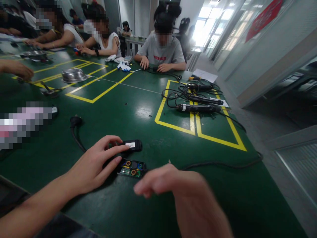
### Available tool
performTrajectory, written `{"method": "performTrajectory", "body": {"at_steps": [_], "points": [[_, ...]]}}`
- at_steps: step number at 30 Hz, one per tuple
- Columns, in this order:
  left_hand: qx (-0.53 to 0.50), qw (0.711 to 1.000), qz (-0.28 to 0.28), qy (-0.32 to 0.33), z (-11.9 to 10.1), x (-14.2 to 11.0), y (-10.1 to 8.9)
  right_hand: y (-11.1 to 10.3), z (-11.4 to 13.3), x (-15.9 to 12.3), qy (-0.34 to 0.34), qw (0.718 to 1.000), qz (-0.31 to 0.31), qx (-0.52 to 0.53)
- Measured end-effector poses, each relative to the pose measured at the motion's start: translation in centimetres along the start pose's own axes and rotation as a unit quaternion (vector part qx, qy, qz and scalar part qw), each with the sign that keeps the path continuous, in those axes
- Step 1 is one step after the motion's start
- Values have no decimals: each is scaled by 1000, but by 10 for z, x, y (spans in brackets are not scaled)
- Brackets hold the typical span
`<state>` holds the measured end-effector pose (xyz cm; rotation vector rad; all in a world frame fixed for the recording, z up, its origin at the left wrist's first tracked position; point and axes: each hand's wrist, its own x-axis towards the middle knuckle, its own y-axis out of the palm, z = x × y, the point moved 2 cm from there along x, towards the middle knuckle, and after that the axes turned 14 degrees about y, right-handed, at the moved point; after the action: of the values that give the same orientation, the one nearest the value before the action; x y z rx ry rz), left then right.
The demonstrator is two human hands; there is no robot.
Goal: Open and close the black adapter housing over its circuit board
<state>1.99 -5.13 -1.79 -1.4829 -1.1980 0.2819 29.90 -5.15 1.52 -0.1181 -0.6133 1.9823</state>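
Note:
On the green table in front of me, a small black housing half holds an exposed circuit board with two copper-coloured coils and several wires. Just beyond it lies a ribbed black plastic cover with a white label. My left hand has its fingers stretched out; the index fingertip rests on the cover's label, and the thumb reaches the left end of the circuit board housing. My right hand hovers to the right and nearer to me, blurred, its fingers curled leftward and partly hidden. Whether it holds anything is unclear.
A black power plug with its cord lies to the left. Black cylindrical tools and tangled cables lie at the right within yellow tape. Farther back are a metal bowl and white-blue gloves. Several people sit around the table.

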Motion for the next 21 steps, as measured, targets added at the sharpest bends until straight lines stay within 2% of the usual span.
{"method": "performTrajectory", "body": {"at_steps": [1, 2, 5, 9, 12, 15, 18, 21], "points": [[8, 1000, 1, 5, 3, 0, 2, 7, 0, 9, -22, 999, 18, 26], [14, 1000, 2, 13, 7, 0, 3, 12, -3, 17, -10, 999, -11, 40], [19, 1000, -3, -4, 15, 2, 4, 25, -13, 34, 1, 999, 4, -41], [2, 999, -12, -49, 21, 3, 2, 26, -27, 39, 19, 990, 33, -132], [-8, 998, -37, -47, 19, 1, -1, 24, -33, 38, 46, 988, 34, -144], [-44, 997, -59, -8, 11, -2, -5, 23, -36, 36, 58, 990, 22, -127], [-114, 991, -28, 64, -1, -3, -10, 23, -36, 37, 54, 991, 20, -123], [-140, 985, 6, 96, -5, -2, -12, 23, -35, 39, 44, 987, 48, -144]]}}
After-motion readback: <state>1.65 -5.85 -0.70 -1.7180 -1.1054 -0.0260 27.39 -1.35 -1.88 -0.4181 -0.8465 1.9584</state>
